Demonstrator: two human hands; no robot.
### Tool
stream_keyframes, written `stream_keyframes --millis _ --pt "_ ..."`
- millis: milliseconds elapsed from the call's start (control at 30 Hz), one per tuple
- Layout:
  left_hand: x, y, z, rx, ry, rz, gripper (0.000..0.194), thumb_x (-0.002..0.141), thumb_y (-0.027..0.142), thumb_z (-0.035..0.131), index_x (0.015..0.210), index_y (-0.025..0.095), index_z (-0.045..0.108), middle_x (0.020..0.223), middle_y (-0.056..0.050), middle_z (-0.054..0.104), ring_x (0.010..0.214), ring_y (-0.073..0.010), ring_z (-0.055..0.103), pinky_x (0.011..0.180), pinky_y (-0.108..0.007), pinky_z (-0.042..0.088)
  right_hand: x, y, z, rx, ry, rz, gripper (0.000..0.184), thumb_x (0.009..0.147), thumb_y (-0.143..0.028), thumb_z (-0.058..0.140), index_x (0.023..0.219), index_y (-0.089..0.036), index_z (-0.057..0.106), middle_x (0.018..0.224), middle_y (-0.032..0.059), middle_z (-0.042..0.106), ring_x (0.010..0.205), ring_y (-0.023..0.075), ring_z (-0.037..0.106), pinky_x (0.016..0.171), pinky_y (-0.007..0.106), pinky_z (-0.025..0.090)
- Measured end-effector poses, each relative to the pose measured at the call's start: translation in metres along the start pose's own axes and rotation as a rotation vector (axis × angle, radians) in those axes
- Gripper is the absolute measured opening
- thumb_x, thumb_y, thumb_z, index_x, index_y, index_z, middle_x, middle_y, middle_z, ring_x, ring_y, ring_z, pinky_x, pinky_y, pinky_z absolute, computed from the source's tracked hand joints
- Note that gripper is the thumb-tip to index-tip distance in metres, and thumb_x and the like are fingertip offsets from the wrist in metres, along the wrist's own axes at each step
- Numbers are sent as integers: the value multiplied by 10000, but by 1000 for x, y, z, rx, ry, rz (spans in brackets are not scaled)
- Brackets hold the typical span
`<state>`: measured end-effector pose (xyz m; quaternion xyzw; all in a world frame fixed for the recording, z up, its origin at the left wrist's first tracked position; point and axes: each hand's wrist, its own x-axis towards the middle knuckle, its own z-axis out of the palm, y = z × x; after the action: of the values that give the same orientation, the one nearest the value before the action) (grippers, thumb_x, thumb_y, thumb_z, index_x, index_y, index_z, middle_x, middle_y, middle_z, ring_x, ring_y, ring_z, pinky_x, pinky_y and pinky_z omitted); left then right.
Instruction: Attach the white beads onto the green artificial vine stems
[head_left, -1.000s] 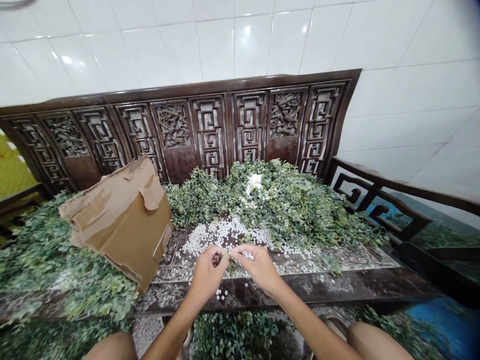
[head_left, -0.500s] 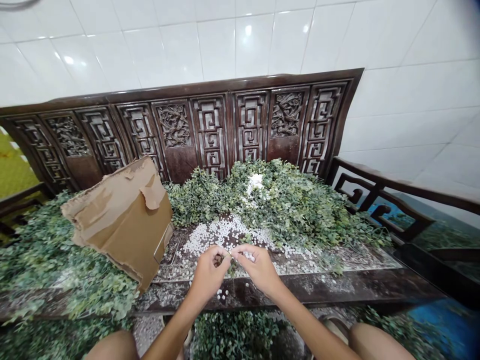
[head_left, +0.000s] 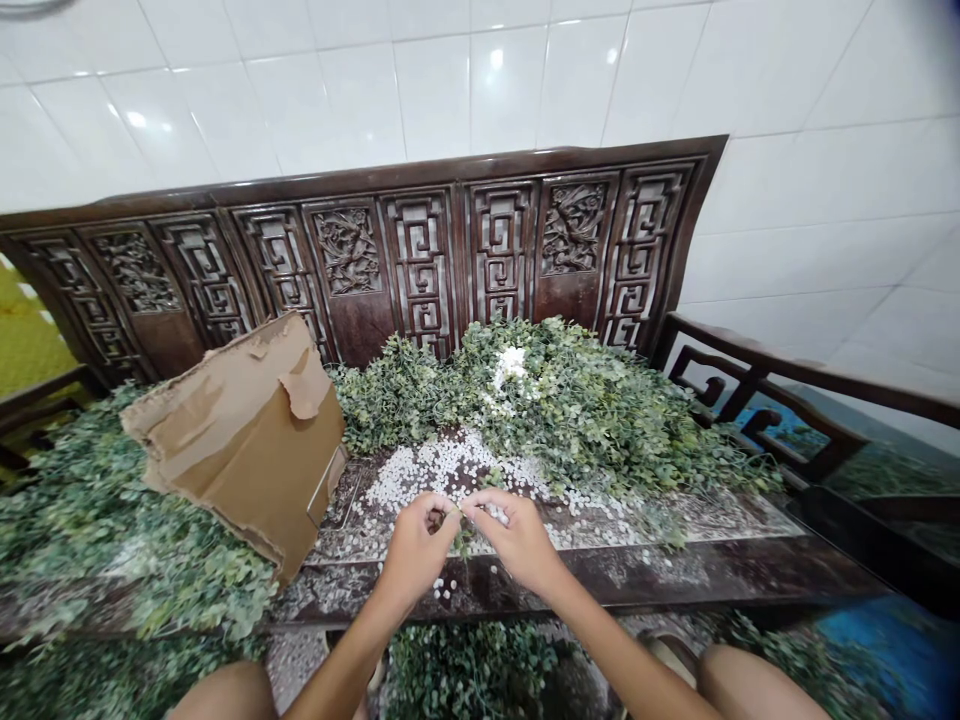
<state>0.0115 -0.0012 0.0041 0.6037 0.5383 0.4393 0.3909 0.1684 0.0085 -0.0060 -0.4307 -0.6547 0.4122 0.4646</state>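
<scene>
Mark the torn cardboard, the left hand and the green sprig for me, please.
Torn cardboard [head_left: 247,450]: head view, middle of its broad face.
Left hand [head_left: 416,545]: head view, back of the hand.
Green sprig [head_left: 463,544]: head view, leaves below the fingertips.

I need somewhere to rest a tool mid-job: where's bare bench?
Mostly bare: the front rail, right of the right hand, bordered behind by the littered seat. Crowded: around the sprig, white pieces and foliage; leftward, cardboard.

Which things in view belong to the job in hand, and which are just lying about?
Apparently in the job:
small green sprig, pinched between left hand and right hand
small round white pieces
heaped leafy greenery

Probably just lying about:
torn brown cardboard, untouched
dark object at right, unclear
</scene>
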Motion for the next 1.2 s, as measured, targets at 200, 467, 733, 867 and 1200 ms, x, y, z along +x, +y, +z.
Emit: stream_keyframes --millis 200,467,733,867,1200 --pt "0 -4 2 -8 25 3 178 761 325 592 722 160 644 673 -20 654 661 -179 599 633 -272 447 -5 -3 6 -83 44 -117 207 892 -223 534 903 -200 740 862 63 699 839 209 632 752 292 462" --pt "1 -8 2 -86 -1 -58 201 738 356 617 719 164 671 688 -38 689 685 -197 622 668 -294 465 -8 -1 7 -138 23 -207 237 924 -215 497 946 -219 732 856 68 674 815 203 621 753 302 460" --pt "6 1 -5 -152 -91 -126 306 706 452 670 788 158 680 802 -70 720 807 -233 646 762 -328 475 -2 8 9 125 104 6 145 841 -283 608 805 -210 727 807 51 682 777 201 602 717 305 479" --pt "6 0 -5 -269 7 -199 296 655 438 722 743 182 602 749 -15 650 774 -188 600 744 -288 444 7 22 7 685 200 430 102 762 -280 630 750 -185 667 706 18 587 461 88 390 396 206 319" --pt "2 -1 0 -454 82 -293 405 597 434 780 841 205 552 847 -12 639 829 -167 599 787 -280 440 5 12 -4 799 76 504 218 693 -334 741 714 -176 592 608 -27 471 433 54 245 370 187 162"
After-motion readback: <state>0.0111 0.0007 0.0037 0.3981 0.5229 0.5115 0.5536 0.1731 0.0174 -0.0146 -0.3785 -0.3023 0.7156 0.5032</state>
